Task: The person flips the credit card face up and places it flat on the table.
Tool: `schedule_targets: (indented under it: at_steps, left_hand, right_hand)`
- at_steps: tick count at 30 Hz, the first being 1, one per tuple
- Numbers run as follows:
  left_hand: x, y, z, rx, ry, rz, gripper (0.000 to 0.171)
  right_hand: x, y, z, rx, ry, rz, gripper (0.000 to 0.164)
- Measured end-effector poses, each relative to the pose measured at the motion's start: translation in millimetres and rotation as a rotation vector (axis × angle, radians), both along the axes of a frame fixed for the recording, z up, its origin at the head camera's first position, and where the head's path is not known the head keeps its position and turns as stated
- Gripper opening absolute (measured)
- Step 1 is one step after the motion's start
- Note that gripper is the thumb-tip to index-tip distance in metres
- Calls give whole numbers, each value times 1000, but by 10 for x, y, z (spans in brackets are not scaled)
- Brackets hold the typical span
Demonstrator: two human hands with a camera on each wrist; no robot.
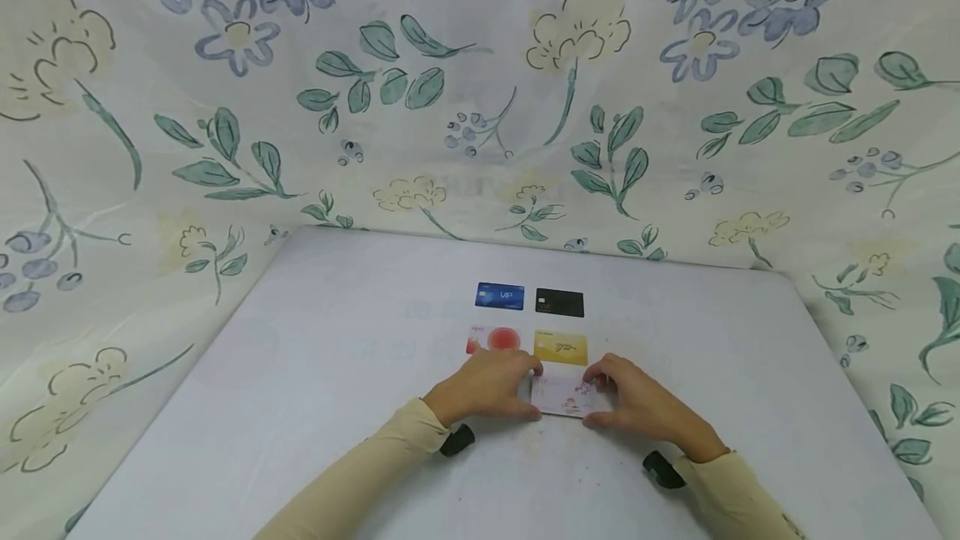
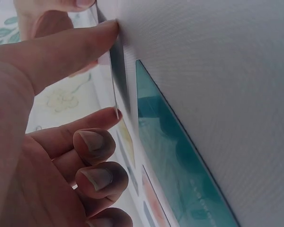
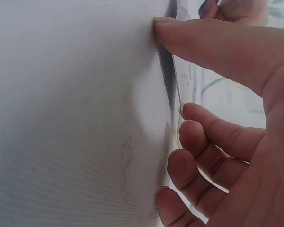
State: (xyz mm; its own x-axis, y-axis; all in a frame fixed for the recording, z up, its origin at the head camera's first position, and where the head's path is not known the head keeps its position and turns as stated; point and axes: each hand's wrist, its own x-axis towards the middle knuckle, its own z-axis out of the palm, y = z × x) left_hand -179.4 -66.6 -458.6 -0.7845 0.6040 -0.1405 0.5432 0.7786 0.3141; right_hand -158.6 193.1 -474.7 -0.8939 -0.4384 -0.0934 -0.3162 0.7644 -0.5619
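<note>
A pale card with a pink print (image 1: 558,394) lies between my two hands, a little above the white table at its near edge. My left hand (image 1: 487,386) grips its left side, thumb at the near corner and index finger at the far one. The right hand (image 1: 648,407) holds the opposite side the same way. Just beyond is a yellow card (image 1: 561,348). A white card with a red circle (image 1: 495,338) sits partly behind the left hand. In the left wrist view a teal card (image 2: 173,142) lies flat beneath that hand.
Farther back, a blue card marked VIP (image 1: 500,296) and a black card (image 1: 559,303) lie side by side on the white table (image 1: 337,315). A flower-patterned cloth (image 1: 495,107) rises behind the table. Each wrist carries a small black device (image 1: 663,470).
</note>
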Motion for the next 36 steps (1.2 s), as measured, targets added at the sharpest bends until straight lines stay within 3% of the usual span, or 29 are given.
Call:
schedule_targets:
  at_steps: [16,36]
  left_hand:
    - [23,-10,12,29,-45,7,58]
    - [19,-20,-11,16,-21,-11,59]
  right_hand:
    - [-6,-13,3,-7,-68,-37,51]
    - [-12,4,-7,-13,-81,-40,52]
